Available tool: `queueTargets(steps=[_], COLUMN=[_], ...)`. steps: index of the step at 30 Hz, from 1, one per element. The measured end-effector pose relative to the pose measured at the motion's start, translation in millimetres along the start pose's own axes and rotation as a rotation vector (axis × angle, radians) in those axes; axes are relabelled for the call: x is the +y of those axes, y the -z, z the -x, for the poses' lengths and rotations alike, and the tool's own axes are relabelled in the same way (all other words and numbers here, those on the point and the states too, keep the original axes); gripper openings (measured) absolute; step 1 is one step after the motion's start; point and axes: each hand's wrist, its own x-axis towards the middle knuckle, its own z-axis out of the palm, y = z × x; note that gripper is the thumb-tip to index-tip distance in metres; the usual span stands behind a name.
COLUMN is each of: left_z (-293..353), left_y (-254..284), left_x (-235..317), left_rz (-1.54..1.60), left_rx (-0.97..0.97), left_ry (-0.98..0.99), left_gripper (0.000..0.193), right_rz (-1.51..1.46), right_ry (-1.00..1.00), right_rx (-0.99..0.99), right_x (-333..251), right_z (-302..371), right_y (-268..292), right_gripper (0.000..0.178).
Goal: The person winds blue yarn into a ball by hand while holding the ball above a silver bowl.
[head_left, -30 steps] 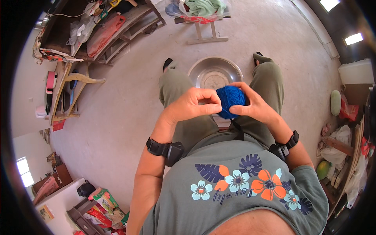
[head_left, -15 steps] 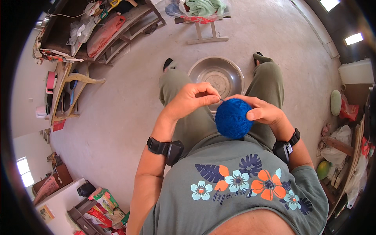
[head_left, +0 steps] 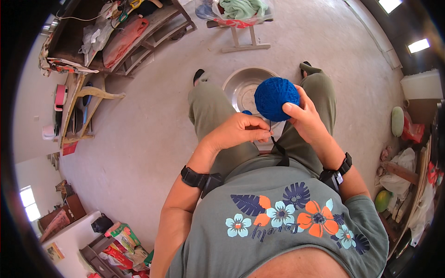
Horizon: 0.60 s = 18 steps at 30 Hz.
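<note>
A round ball of blue yarn (head_left: 276, 98) is gripped in my right hand (head_left: 306, 118), its thumb on the near side and the other fingers mostly hidden around the right. Just below the ball, my left hand (head_left: 238, 131) pinches a thin strand of yarn (head_left: 270, 124) between thumb and fingertips. Under both hands, a wide metal basin (head_left: 237, 83) stands on the floor between my legs. A small patch of blue (head_left: 247, 112), perhaps more yarn, shows over the basin beside my left hand. From my waist hangs a black strap (head_left: 281, 155).
Beyond the basin, a small wooden stand (head_left: 245, 46) carries a bag with green cloth. Cluttered shelves (head_left: 139, 41) stand at the far left. Along the right wall are a wooden rack (head_left: 403, 173), plastic bags and gourds. A drawer unit with packages (head_left: 99, 255) sits at the lower left.
The yarn ball has moved up and away from my body with my right hand, now over the basin. My left hand has come nearer and slightly right, from above-left of the ball to below it.
</note>
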Motion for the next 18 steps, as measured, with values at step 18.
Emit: queueTargets(steps=[18], left_z=[9.0], left_y=[9.2], left_x=[26.6], left_rz=[0.002], left_rx=[0.156], left_ry=[-0.251], left_gripper=[0.004], right_rz=[0.283], right_ry=[-0.295], right_rx=[-0.283], right_x=[-12.7], right_z=[11.9], right_y=[10.5], right_gripper=[0.073])
